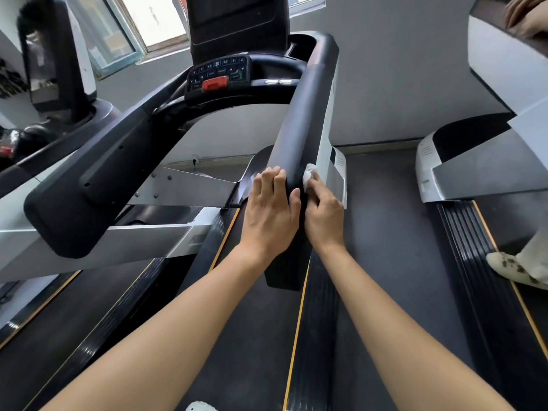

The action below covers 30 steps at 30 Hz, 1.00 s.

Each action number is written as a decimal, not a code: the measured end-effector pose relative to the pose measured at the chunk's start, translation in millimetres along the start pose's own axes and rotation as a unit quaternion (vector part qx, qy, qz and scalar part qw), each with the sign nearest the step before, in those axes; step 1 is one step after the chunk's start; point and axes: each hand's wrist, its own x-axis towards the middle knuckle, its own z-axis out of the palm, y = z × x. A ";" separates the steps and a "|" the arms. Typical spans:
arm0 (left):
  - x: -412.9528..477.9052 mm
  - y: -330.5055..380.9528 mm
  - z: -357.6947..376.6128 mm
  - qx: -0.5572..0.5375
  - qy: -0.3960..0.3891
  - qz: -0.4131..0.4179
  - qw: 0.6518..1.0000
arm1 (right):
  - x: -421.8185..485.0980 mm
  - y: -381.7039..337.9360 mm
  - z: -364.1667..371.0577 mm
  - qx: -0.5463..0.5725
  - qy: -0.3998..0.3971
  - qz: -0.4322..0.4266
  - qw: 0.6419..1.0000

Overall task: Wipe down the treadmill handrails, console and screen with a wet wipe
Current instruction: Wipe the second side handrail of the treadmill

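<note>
The treadmill's black right handrail [305, 114] runs from the console toward me. My left hand [271, 212] grips its near part, fingers over the inner side and thumb on top. My right hand [323, 215] presses a crumpled white wet wipe [310, 173] against the rail's outer side, next to the silver side panel. The console [219, 77] with buttons and a red stop key sits ahead, with the dark screen [237, 22] above it. The black left handrail [98, 179] juts toward me at the left.
A second treadmill [474, 173] stands at the right, with another person's slippered foot [516, 269] on its deck and a hand [526, 16] on its rail. Another machine [56, 60] stands at the left. A window is behind the screen. The belt lies below my arms.
</note>
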 end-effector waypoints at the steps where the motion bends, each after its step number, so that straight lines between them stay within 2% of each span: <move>1: 0.5 -1.0 0.6 0.005 -0.002 0.003 1.000 | 3.8 -2.2 0.8 0.001 -0.006 0.004 1.000; 7: -0.6 -0.4 0.2 0.015 -0.015 0.005 1.000 | 46.0 -8.6 5.7 -0.020 -0.055 0.024 0.998; 15: -0.1 1.9 1.2 0.021 -0.002 0.001 1.000 | -14.3 6.2 -0.4 0.033 -0.056 0.132 0.989; 18: -0.2 1.8 1.6 0.021 -0.007 -0.006 1.000 | 9.8 -10.2 2.6 0.079 -0.056 0.107 0.989; 21: -0.2 2.8 0.7 0.012 -0.010 -0.015 1.000 | 25.6 -13.5 4.5 0.076 -0.086 0.068 0.991; 30: 1.4 3.1 0.7 0.012 -0.010 -0.006 1.000 | -16.7 7.5 5.0 0.084 -0.077 0.079 0.990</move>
